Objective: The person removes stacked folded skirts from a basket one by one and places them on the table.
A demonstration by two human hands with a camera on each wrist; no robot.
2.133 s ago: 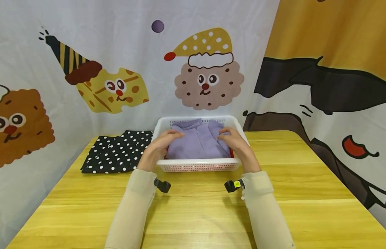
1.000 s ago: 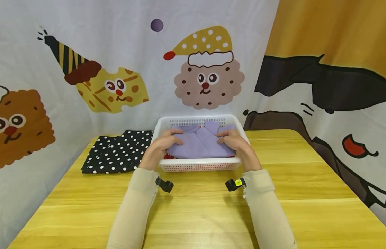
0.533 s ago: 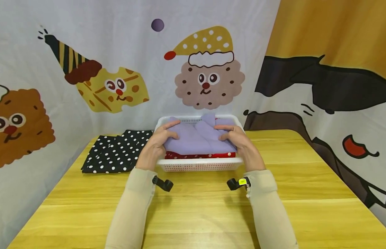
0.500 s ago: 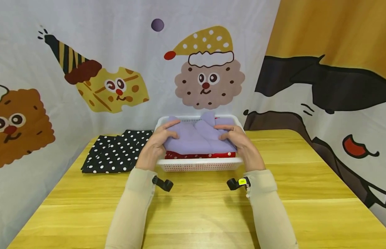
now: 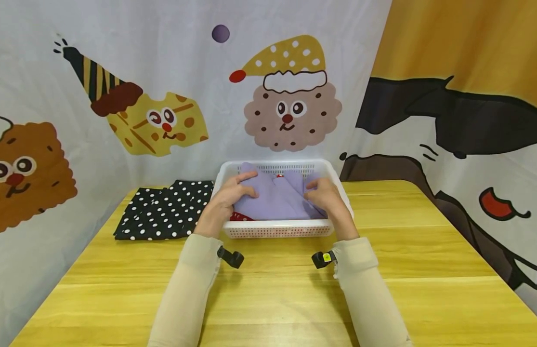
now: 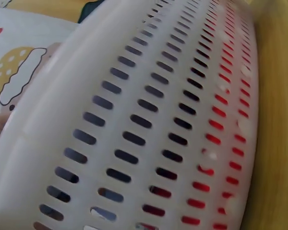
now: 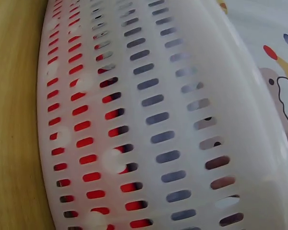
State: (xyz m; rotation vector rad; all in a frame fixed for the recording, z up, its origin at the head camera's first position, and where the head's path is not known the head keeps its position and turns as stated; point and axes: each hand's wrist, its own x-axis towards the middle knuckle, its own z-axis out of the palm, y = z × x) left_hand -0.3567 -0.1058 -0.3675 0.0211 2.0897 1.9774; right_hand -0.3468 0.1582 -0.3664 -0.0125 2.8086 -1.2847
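A lavender folded garment point(image 5: 274, 197) lies rumpled inside a white perforated plastic basket point(image 5: 277, 231). My left hand point(image 5: 227, 197) reaches over the basket's left side and grips the garment's left edge, thumb and fingers on top of it showing. At the opposite side, my right hand point(image 5: 326, 195) pinches the garment's right part with bent fingers. Beneath it a bit of red cloth with white dots point(image 5: 241, 217) shows. Both wrist views are mostly filled by the basket wall point(image 6: 149, 96), with red cloth point(image 7: 84, 143) seen through its slots; little of either hand shows there.
A folded black cloth with white polka dots point(image 5: 164, 212) lies left of the basket on the wooden table point(image 5: 272, 299). A printed curtain point(image 5: 233, 115) with cartoon figures hangs right behind the table and along its sides.
Half a second ago both hands held the garment higher, with a wide red strip showing below it. Now it sits lower in the basket, and its left side is drawn up.
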